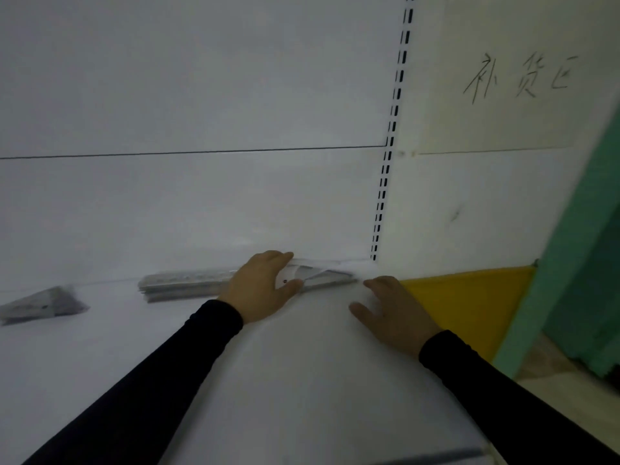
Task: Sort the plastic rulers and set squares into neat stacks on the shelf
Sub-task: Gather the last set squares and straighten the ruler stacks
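Fingers (285, 255) of left hand (265, 286) grip set squares (322, 276) — blurred.

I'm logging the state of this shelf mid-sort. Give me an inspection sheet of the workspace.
Surface: white shelf, pale back panel behind.
Job's things: ruler stack lying along the back edge; set squares to its right; another set-square pile far left. All blurred.
Clutter: nothing seen.
Hands: left hand grips the set squares, thumb in front; right hand rests flat on the shelf, fingers straight, holding nothing.
Cables: nothing seen.
Surroundings: slotted upright, handwritten characters, yellow panel, green wall.
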